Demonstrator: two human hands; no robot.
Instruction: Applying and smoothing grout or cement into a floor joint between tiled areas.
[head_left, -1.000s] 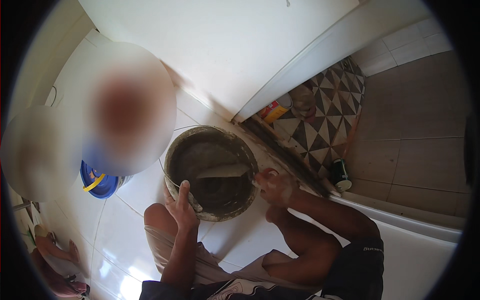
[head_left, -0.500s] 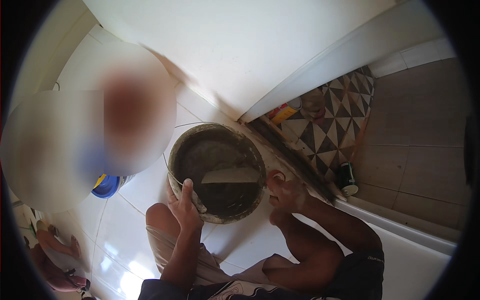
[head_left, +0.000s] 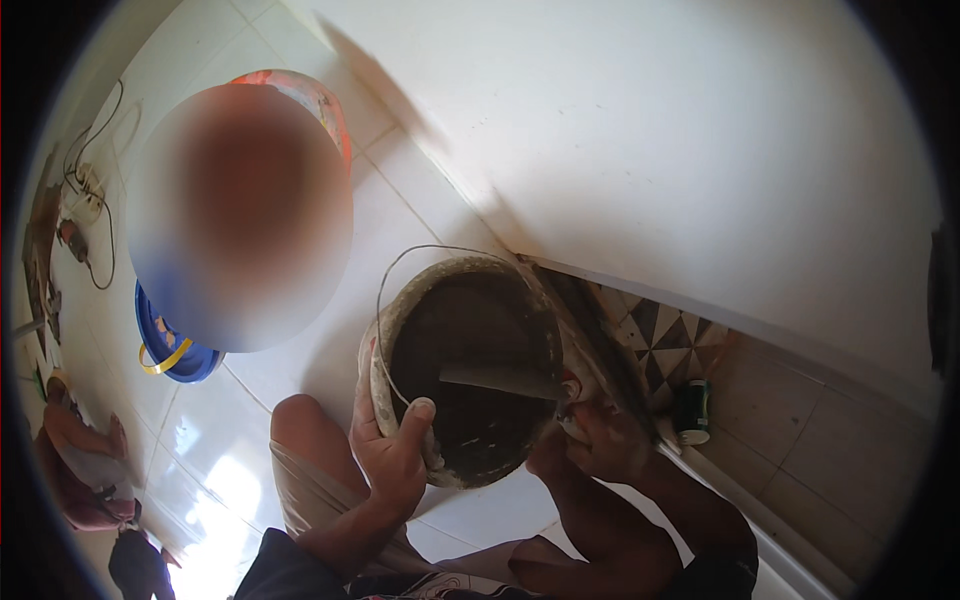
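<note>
A mortar-crusted bucket (head_left: pixel 383 310) stands between my knees, dark grey mix (head_left: pixel 460 320) inside it and its thin wire handle raised. My left hand (head_left: pixel 398 455) grips the near left rim, thumb over the edge and fingers down the outer wall. At the right rim, my right hand (head_left: pixel 600 437) is closed on a trowel whose flat grey blade (head_left: pixel 500 381) reaches across the bucket's mouth over the mix. Most of the trowel's handle is hidden by the fingers.
A blurred person sits far left, between an orange tub (head_left: pixel 300 88) and a blue bucket (head_left: pixel 200 365) with a yellow handle. A corded power tool (head_left: pixel 73 240) lies farther left. A white panel (head_left: pixel 680 150), a threshold, and a dark green can (head_left: pixel 692 412) are on the right.
The view has shifted, showing more floor at left. The bucket tilts more toward me, and my right hand has moved in at the rim with the trowel blade lower across it.
</note>
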